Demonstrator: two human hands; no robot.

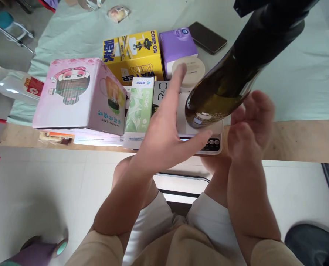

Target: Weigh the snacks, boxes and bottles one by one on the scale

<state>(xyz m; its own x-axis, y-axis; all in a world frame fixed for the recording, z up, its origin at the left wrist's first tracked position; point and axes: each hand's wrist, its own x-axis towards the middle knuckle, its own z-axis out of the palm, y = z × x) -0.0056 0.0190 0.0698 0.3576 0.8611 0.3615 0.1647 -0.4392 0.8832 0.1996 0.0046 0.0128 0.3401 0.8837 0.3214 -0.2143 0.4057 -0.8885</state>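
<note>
A tall dark green glass bottle (217, 96) stands on a white kitchen scale (181, 122) with round buttons along its front. My left hand (167, 125) is just left of the bottle, thumb and fingers spread, holding nothing. It hides part of the scale and the boxes behind it. Right of the bottle, my right hand (250, 125) is loosely curved with its palm turned up, the fingers apart from the thumb. Its fingertips are close to the glass; I cannot tell whether they touch it. A round cream-coloured lidded tub (192, 72) is behind the scale.
Left of my hands are a pink cup box (67, 96), a green-and-white carton (141, 105) and a yellow box (134, 55). Farther back lie a purple tissue pack (178, 46), a phone (208, 37) and a wrapped snack (118, 13). A clear plastic bottle (17, 83) is at far left.
</note>
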